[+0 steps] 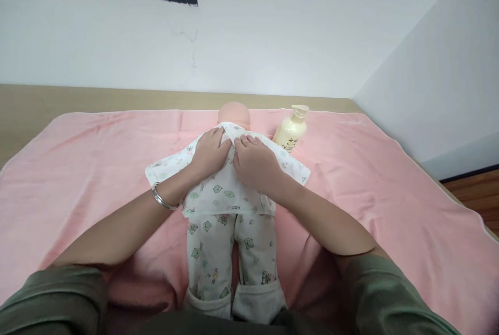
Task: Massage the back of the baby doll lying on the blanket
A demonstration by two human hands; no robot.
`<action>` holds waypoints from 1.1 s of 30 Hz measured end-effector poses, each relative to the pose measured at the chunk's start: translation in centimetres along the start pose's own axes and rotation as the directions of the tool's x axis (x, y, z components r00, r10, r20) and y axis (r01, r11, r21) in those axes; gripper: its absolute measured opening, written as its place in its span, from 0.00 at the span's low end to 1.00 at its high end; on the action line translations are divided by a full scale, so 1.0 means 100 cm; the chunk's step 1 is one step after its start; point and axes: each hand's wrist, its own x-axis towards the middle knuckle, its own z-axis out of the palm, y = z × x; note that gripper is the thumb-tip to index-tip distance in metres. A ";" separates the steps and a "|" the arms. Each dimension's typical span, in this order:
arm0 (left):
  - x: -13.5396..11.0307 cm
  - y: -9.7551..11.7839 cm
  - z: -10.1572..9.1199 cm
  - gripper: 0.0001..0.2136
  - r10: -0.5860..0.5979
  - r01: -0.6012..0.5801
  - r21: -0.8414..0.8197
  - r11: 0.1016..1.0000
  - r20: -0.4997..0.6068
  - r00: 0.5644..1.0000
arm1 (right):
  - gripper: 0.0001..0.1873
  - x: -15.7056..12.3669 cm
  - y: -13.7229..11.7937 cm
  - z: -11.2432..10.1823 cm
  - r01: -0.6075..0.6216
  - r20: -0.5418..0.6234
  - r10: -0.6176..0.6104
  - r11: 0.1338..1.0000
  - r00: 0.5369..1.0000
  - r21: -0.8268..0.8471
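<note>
Resting on the front of a little white shirt (216, 189), both hands of the person meet just under its neck opening (233, 126). The shirt is on a doll (234, 202) lying straight in front of them on a pink blanket (370, 179). The doll lies the long way, with its bare head (234, 111) toward the far edge of the tabletop (78, 97) and its pants (212, 249) toward the person. The left hand (212, 153) and right hand (257, 163) are about as near to the neck opening, one at each side. Their fingers are bent on the cloth, but one cannot tell if they pinch it. A pump bottle (291, 128) is near the blanket's far edge, beside the right sleeve (298, 169).
</note>
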 end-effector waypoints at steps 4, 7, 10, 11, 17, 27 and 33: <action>-0.009 0.007 -0.001 0.16 0.030 -0.027 0.066 0.997 -0.037 0.999 | 0.25 0.013 0.015 0.011 -0.023 0.003 0.023 0.999 1.000 0.049; -0.021 0.016 -0.002 0.17 0.098 -0.089 0.148 0.985 -0.056 0.994 | 0.28 0.024 0.028 0.018 -0.044 0.004 0.044 0.998 0.999 0.039; -0.026 0.020 -0.003 0.18 0.145 -0.132 0.190 0.973 -0.054 0.988 | 0.28 0.026 0.029 0.018 -0.034 0.018 0.034 0.999 0.999 0.013; -0.025 0.020 -0.004 0.17 0.144 -0.133 0.179 0.975 -0.050 0.988 | 0.28 0.025 0.027 0.017 -0.031 0.019 0.031 1.000 0.999 -0.005; -0.006 0.008 -0.009 0.11 0.010 -0.010 -0.001 1.000 0.041 0.999 | 0.28 -0.003 -0.007 0.007 0.009 -0.013 -0.011 0.992 1.000 -0.126; -0.027 0.024 -0.014 0.12 0.078 -0.071 0.228 0.971 -0.021 0.997 | 0.26 0.017 0.011 0.013 -0.139 0.003 0.139 0.984 0.990 0.114; -0.031 0.025 -0.006 0.12 0.129 -0.119 0.195 0.974 -0.041 0.991 | 0.26 0.023 0.016 0.016 -0.190 -0.011 0.192 0.978 0.981 0.082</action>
